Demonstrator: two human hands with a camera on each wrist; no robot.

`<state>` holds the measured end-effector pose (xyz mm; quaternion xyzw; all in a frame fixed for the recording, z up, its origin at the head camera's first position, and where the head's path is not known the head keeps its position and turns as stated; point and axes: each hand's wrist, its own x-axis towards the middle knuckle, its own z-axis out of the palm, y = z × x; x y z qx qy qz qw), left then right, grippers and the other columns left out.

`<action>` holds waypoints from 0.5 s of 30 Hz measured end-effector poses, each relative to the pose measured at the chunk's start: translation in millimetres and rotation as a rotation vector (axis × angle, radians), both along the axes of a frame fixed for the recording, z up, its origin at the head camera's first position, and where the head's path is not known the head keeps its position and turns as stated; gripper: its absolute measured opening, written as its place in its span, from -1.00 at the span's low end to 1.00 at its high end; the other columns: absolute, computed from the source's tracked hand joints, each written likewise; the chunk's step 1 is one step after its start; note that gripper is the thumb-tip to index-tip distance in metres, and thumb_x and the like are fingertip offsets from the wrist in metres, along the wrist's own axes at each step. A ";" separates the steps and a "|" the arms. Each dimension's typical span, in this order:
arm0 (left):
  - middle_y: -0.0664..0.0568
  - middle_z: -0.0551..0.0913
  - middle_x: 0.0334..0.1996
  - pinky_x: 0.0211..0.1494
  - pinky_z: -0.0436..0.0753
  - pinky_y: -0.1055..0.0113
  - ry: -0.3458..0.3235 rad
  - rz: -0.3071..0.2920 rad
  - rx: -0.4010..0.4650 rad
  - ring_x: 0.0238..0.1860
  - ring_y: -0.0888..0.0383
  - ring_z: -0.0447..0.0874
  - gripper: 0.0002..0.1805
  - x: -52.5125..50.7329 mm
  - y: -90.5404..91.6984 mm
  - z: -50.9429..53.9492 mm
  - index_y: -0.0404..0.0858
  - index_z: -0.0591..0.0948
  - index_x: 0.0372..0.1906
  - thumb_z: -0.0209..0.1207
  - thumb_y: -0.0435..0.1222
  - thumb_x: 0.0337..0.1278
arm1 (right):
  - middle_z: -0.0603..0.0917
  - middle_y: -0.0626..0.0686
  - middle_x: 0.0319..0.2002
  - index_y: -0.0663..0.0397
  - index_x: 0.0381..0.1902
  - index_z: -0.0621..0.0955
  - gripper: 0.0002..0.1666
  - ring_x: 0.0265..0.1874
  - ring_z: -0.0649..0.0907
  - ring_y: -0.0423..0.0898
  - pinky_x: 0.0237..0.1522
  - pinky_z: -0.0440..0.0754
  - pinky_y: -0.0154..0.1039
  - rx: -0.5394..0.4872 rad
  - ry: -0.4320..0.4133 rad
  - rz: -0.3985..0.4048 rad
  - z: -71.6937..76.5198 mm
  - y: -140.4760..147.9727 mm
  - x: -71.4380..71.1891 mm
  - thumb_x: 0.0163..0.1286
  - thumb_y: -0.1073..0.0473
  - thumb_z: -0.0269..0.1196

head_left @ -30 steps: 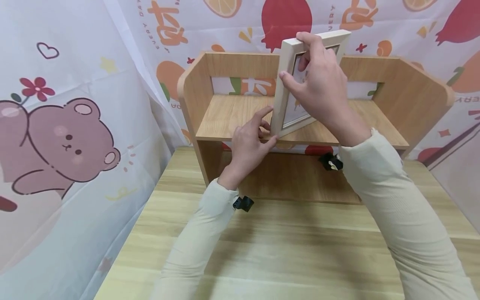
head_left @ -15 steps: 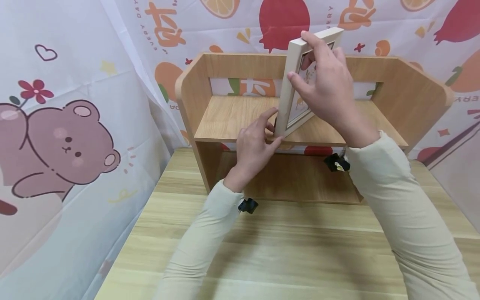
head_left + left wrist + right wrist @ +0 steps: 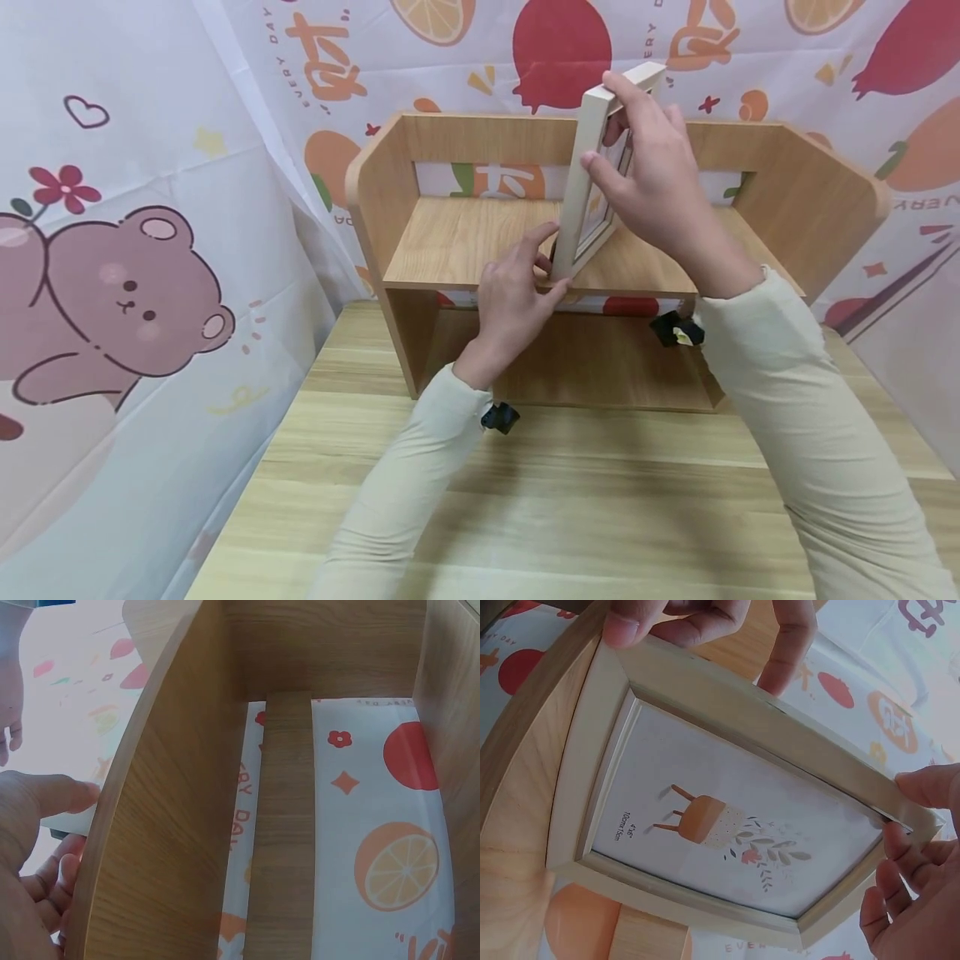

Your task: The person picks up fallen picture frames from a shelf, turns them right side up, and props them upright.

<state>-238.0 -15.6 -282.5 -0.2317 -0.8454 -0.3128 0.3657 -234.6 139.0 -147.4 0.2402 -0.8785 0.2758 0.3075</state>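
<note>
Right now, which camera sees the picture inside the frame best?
The right wrist view: the whole picture shows, uncovered. The head view shows it slanted, partly behind the right hand; I can't make it out in the left wrist view.

Picture frame point(image 3: 765, 716): looks like wood, smooth and matt on its moulding, from where I watch.
Insert sheet point(image 3: 731, 821): I read it as printed paper, flat and smooth.
Shelf unit point(image 3: 480, 237): wood-grain boards, smooth, low sheen to my eye.
Tabletop point(image 3: 570, 483): wood-look planks, smooth; I catch a soft sheen.
Fruit-print backdrop point(image 3: 562, 50): cloth by its look, matt, lightly creased.
Bear-print curtain point(image 3: 135, 292): thin-looking cloth, matt, softly rippled.
Right sleeve point(image 3: 810, 417): matt cloth, wrinkled.
</note>
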 end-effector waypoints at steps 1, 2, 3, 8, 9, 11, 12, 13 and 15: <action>0.03 0.68 -0.38 -0.37 0.37 0.25 0.002 0.001 -0.001 -0.42 0.17 0.68 -0.31 -0.1 0.5 -0.1 -0.08 0.39 0.23 0.43 -0.20 -0.04 | 0.52 0.22 -0.09 0.17 0.44 0.21 -0.28 -0.08 0.40 0.03 0.04 0.16 -0.22 -0.006 -0.009 0.004 0.3 0.4 0.1 0.39 0.21 0.16; 0.03 0.68 -0.38 -0.38 0.36 0.26 0.003 0.002 -0.002 -0.42 0.17 0.68 -0.31 0.0 1.0 -0.1 -0.08 0.39 0.23 0.43 -0.20 -0.04 | 0.51 0.22 -0.09 0.16 0.45 0.20 -0.28 -0.06 0.38 0.03 0.03 0.18 -0.23 -0.013 -0.020 0.007 0.5 0.8 0.2 0.39 0.21 0.16; 0.04 0.68 -0.38 -0.39 0.34 0.27 0.003 0.002 -0.002 -0.42 0.18 0.68 -0.32 0.0 1.4 0.1 -0.08 0.40 0.23 0.43 -0.20 -0.04 | 0.51 0.22 -0.09 0.16 0.45 0.20 -0.29 -0.06 0.37 0.03 0.03 0.20 -0.24 -0.020 -0.027 0.011 0.7 1.3 0.3 0.39 0.22 0.15; 0.05 0.68 -0.39 -0.41 0.26 0.32 0.005 -0.002 -0.004 -0.43 0.18 0.68 -0.32 0.7 3.2 0.9 -0.09 0.41 0.23 0.43 -0.18 -0.04 | 0.50 0.21 -0.12 0.13 0.45 0.20 -0.30 -0.08 0.34 -0.02 0.04 0.27 -0.25 -0.042 -0.047 0.025 0.4 3.7 0.1 0.39 0.25 0.14; 0.05 0.68 -0.38 -0.41 0.26 0.32 0.004 -0.003 -0.005 -0.43 0.18 0.68 -0.31 1.0 3.5 1.1 -0.09 0.41 0.24 0.43 -0.17 -0.04 | 0.50 0.21 -0.13 0.12 0.44 0.21 -0.30 -0.10 0.35 -0.03 0.03 0.27 -0.25 -0.043 -0.045 0.027 0.1 4.2 -0.1 0.39 0.25 0.14; 0.04 0.68 -0.38 -0.41 0.24 0.33 -0.003 -0.004 -0.006 -0.44 0.18 0.67 -0.31 1.4 4.2 1.1 -0.10 0.41 0.24 0.43 -0.16 -0.04 | 0.50 0.20 -0.15 0.12 0.44 0.21 -0.31 -0.13 0.34 -0.06 0.02 0.27 -0.25 -0.040 -0.039 0.027 -0.8 4.8 -0.9 0.38 0.25 0.13; 0.04 0.67 -0.38 -0.41 0.24 0.33 -0.005 -0.002 -0.006 -0.44 0.18 0.66 -0.30 1.6 4.4 0.9 -0.10 0.41 0.24 0.43 -0.16 -0.04 | 0.50 0.20 -0.16 0.12 0.43 0.21 -0.31 -0.14 0.34 -0.05 0.00 0.26 -0.25 -0.036 -0.036 0.023 -1.3 4.9 -1.4 0.38 0.24 0.13; 0.05 0.67 -0.37 -0.41 0.24 0.33 -0.006 0.000 -0.007 -0.44 0.18 0.66 -0.30 1.8 4.7 0.7 -0.10 0.41 0.25 0.43 -0.15 -0.04 | 0.50 0.20 -0.17 0.13 0.43 0.20 -0.30 -0.16 0.35 -0.04 -0.02 0.25 -0.25 -0.027 -0.029 0.015 -1.8 4.8 -1.9 0.38 0.23 0.14; 0.05 0.67 -0.37 -0.40 0.25 0.32 -0.004 0.003 -0.006 -0.44 0.18 0.65 -0.31 1.8 5.3 0.3 -0.10 0.42 0.25 0.43 -0.15 -0.04 | 0.49 0.19 -0.18 0.13 0.41 0.19 -0.28 -0.18 0.37 -0.01 -0.08 0.23 -0.25 -0.012 -0.020 -0.016 -2.5 3.8 -2.9 0.38 0.15 0.18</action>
